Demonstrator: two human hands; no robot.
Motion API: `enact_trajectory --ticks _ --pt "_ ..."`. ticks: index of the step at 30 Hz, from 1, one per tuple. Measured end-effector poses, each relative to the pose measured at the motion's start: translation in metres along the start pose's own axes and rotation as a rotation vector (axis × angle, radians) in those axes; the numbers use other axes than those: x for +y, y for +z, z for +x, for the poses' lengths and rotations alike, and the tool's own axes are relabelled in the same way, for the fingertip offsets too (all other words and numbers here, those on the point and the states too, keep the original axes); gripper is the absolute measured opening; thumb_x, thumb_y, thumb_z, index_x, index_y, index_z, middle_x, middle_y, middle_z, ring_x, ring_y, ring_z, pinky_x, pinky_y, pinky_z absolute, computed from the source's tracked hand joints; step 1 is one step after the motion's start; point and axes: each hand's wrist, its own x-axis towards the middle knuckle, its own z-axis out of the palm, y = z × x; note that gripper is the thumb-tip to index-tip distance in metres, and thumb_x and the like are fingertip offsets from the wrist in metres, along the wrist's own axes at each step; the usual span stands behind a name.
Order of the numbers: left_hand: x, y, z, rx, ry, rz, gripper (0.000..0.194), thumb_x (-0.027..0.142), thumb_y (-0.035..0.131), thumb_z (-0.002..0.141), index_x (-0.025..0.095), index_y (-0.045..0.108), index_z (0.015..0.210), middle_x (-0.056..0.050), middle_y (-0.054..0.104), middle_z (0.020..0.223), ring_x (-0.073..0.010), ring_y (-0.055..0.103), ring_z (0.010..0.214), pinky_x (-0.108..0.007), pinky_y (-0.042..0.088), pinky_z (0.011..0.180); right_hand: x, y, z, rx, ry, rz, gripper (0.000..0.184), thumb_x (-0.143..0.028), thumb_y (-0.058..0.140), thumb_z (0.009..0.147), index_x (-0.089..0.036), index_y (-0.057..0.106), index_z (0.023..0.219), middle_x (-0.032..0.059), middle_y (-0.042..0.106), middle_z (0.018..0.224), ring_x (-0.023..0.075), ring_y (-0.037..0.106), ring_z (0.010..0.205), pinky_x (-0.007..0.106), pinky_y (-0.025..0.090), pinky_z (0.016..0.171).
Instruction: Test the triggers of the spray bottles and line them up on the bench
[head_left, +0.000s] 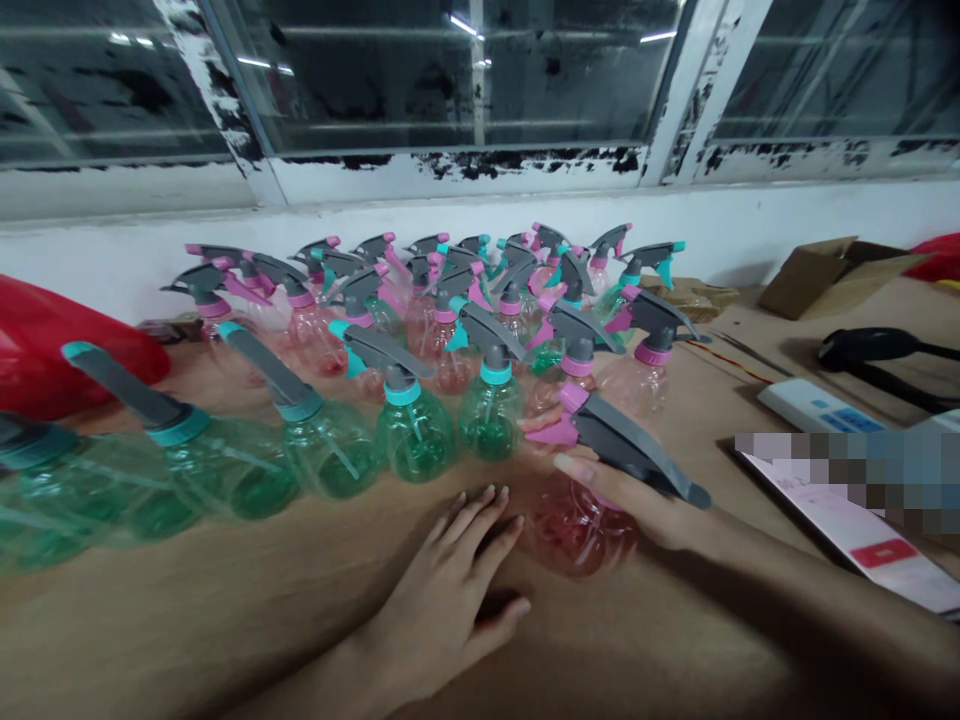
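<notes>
My right hand (622, 490) is closed round the neck of a pink spray bottle (577, 535) with a grey and pink trigger head. That bottle stands at the front of the group, tilted slightly in the view. Just left of it, my left hand (457, 590) lies on the tabletop with its fingers stretched out and holds nothing. Beyond the left hand stand green spray bottles with teal collars, the closest being one green bottle (491, 420) and another green bottle (415, 430). More green bottles (330, 440) run off to the left.
Several pink and green spray bottles (322, 335) crowd the back near the wall. A red bag (82, 350) lies at left. To the right are a phone (840, 510), a white device (817, 405), a black-handled tool (870, 348) and an open cardboard box (825, 275).
</notes>
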Motion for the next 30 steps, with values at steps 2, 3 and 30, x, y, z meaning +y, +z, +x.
enact_trajectory --ticks 2,3,30 --pt "0.000 -0.001 0.000 -0.002 0.003 -0.001 0.058 0.040 0.055 0.091 0.013 0.038 0.139 -0.015 0.029 0.149 -0.0313 0.027 0.136 -0.051 0.033 0.105 0.000 0.000 0.000 0.003 0.000 -0.011 0.031 -0.040 0.052 0.089 -0.028 0.065 0.114 0.0040 0.070 0.103 0.0232 0.063 0.099 0.042 0.047 0.095" --pt "0.000 -0.001 0.000 -0.003 0.004 0.001 0.058 0.040 0.056 0.091 0.012 0.039 0.139 -0.016 0.029 0.149 -0.0316 0.027 0.136 -0.051 0.033 0.104 0.000 0.001 0.001 0.008 0.000 -0.015 0.031 -0.040 0.052 0.089 -0.028 0.066 0.114 0.0039 0.070 0.102 0.0229 0.063 0.098 0.042 0.048 0.094" --pt "0.000 0.002 0.000 0.008 0.009 0.016 0.057 0.040 0.054 0.092 0.014 0.038 0.139 -0.014 0.027 0.150 -0.0300 0.026 0.136 -0.050 0.032 0.106 -0.012 0.003 0.003 0.032 -0.063 -0.035 0.026 -0.042 0.054 0.088 -0.027 0.068 0.104 0.0032 0.068 0.087 0.0204 0.063 0.083 0.039 0.052 0.083"
